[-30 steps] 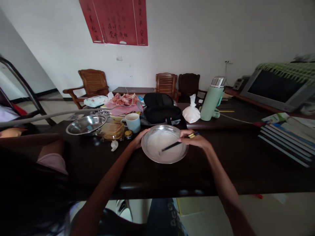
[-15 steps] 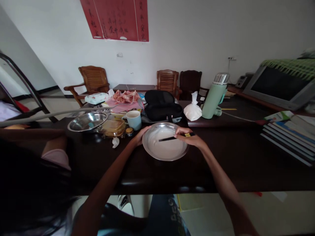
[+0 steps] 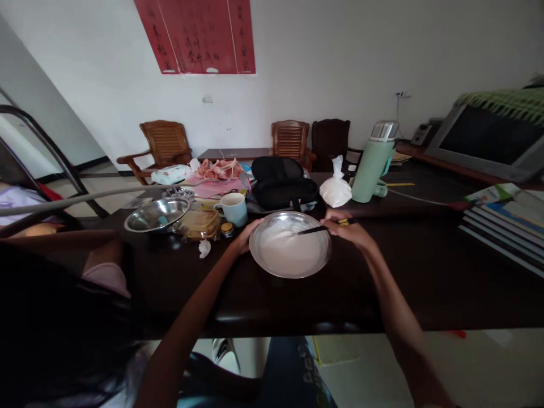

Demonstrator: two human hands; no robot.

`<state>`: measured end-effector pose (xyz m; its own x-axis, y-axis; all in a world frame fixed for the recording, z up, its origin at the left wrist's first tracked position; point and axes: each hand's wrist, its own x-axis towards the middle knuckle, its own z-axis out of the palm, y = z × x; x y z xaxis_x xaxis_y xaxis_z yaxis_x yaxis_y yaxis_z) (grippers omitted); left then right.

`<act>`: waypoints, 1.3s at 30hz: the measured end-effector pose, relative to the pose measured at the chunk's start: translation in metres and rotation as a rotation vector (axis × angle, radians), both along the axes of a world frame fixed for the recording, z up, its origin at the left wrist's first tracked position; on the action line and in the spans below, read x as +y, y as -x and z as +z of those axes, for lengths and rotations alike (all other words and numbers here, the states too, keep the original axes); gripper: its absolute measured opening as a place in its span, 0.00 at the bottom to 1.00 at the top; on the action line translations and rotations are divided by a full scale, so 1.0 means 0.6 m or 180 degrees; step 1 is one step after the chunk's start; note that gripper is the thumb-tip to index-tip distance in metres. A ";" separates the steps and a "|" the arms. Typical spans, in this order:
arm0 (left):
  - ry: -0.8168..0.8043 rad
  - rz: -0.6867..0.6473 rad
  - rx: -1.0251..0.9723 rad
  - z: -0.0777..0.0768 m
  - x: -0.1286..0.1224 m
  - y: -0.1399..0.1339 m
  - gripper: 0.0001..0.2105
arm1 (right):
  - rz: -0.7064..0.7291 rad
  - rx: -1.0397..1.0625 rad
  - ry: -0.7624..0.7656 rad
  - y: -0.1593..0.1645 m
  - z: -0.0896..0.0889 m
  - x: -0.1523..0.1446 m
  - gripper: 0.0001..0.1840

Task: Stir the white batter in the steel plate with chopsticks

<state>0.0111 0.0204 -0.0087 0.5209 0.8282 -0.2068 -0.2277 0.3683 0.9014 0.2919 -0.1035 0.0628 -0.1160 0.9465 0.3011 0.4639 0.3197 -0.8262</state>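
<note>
Holding chopsticks (image 3: 312, 230) in bowl (image 3: 289, 217) — right fingers (image 3: 332, 219) | red poster (image 3: 195, 17): characters (image 3: 200, 58) (blurred)

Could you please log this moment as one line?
left hand: at metal bowl's side | right hand: holding dark chopsticks | chopstick ends: in pale mixture

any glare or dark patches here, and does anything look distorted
Head view: dim overall, lower left nearly black; head view: pale glare near the front of the table, bright streaks inside the metal bowl; head view: thermos leans outward, probably wide-angle distortion.
</note>
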 end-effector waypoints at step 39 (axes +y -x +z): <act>0.0049 -0.0058 0.0031 -0.001 -0.002 0.001 0.12 | -0.0161 -0.0033 0.0137 -0.013 -0.009 0.003 0.16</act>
<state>0.0104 0.0191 -0.0095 0.5339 0.8152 -0.2246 -0.2121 0.3863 0.8976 0.2999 -0.1014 0.0575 -0.0705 0.9633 0.2590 0.4872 0.2598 -0.8337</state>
